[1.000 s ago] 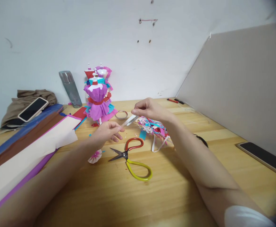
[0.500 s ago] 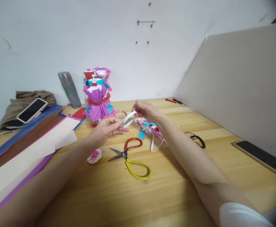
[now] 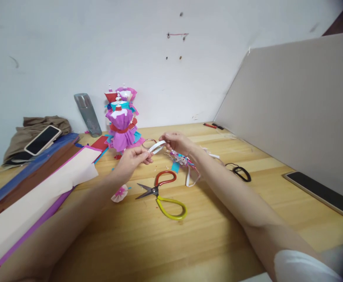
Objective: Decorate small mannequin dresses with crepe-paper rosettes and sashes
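A thin ring of white tape [image 3: 157, 147], like a narrow roll, is held up above the table between both hands. My left hand [image 3: 133, 159] pinches its near left side between thumb and fingers. My right hand [image 3: 177, 143] is closed on the far right side, with the fingertips partly hidden. Below them, scissors [image 3: 153, 190] with one red and one yellow handle lie with the blades apart. A pale paper flower [image 3: 120, 194] with a pink centre rests under my left wrist. Behind my right hand is a heap of coloured paper scraps [image 3: 182, 159].
Miniature dress forms in crepe-paper dresses [image 3: 121, 127] stand near the wall, beside a leaning grey bottle [image 3: 88, 115]. Crepe-paper sheets [image 3: 39, 194], a phone [image 3: 43, 140] and brown cloth [image 3: 45, 122] lie left. Right are a black cord [image 3: 242, 174] and another phone [image 3: 320, 196].
My hands have drawn slightly closer together, and the tape ring looks flatter between them. The stretched fingers of my left hand have curled in. The whole view has shifted slightly.
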{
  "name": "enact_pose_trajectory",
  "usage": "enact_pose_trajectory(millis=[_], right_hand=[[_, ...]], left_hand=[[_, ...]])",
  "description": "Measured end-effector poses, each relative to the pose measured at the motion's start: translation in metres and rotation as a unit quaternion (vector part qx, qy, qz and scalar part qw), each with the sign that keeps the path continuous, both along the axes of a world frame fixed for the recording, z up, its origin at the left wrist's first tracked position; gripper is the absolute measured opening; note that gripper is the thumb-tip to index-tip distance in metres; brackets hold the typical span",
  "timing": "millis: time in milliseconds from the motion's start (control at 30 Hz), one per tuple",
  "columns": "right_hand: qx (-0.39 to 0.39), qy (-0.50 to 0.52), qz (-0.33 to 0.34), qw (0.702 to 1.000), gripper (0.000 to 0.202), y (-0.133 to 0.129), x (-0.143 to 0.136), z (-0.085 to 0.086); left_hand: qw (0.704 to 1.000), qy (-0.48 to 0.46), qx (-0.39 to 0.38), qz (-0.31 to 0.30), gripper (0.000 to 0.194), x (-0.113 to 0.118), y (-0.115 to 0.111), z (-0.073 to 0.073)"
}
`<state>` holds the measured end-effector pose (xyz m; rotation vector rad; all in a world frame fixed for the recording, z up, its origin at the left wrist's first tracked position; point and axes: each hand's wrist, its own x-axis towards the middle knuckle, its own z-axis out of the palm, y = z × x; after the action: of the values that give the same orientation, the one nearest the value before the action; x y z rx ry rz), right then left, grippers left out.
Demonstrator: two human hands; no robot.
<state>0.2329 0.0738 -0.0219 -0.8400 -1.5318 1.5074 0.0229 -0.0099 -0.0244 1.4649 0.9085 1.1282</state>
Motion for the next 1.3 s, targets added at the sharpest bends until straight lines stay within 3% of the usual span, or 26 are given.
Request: enact_pose_trajectory(millis=[100, 200, 300, 400, 467, 533, 633, 733, 833, 1100, 1200, 1300], right_hand=[[0.002, -0.015, -0.067, 0.998, 0.029, -0.003, 0.011, -0.005], [0.059, -0.097, -0.154, 0.982, 0.021, -0.020, 0.016, -0.013], [0.209, -0.208, -0.056, 0.954, 0.014, -0.051, 0.004, -0.022], [0.391, -0.270, 0.113, 0.873, 0.009, -0.080, -0.022, -0.026], [0.444, -0.302, 0.180, 0.824, 0.013, -0.089, -0.040, -0.027], [0.470, -0.350, 0.200, 0.785, 0.015, -0.090, -0.054, -0.029], [0.476, -0.397, 0.216, 0.754, 0.017, -0.085, -0.065, -0.032], [0.465, -0.397, 0.222, 0.760, 0.018, -0.082, -0.069, -0.035], [0.424, -0.392, 0.209, 0.789, 0.016, -0.084, -0.068, -0.034], [0.395, -0.371, 0.066, 0.838, 0.021, -0.070, -0.031, -0.027], [0.369, -0.439, -0.003, 0.819, 0.029, -0.068, -0.012, -0.021], [0.349, -0.484, 0.017, 0.802, 0.032, -0.083, 0.001, -0.014]], left_hand=[[1.000, 0.011, 0.002, -0.002, 0.021, 0.001, 0.001, -0.002], [1.000, 0.013, 0.008, 0.001, 0.020, 0.003, -0.002, 0.003], [1.000, 0.019, -0.001, 0.012, 0.015, 0.006, -0.006, 0.012], [1.000, 0.026, -0.001, 0.014, 0.013, 0.009, -0.010, 0.017], [0.999, 0.038, 0.003, 0.014, 0.013, 0.010, -0.013, 0.018], [0.998, 0.054, 0.000, 0.013, 0.014, 0.011, -0.014, 0.018], [0.998, 0.066, -0.008, 0.010, 0.014, 0.010, -0.016, 0.019], [0.998, 0.065, -0.004, 0.011, 0.014, 0.009, -0.016, 0.021], [0.998, 0.062, 0.000, 0.016, 0.014, 0.008, -0.014, 0.022], [0.999, 0.027, -0.004, -0.024, 0.014, 0.005, -0.009, 0.013], [0.999, 0.026, -0.008, -0.018, 0.014, 0.006, -0.008, 0.011], [0.999, 0.027, -0.006, -0.019, 0.017, 0.005, -0.007, 0.009]])
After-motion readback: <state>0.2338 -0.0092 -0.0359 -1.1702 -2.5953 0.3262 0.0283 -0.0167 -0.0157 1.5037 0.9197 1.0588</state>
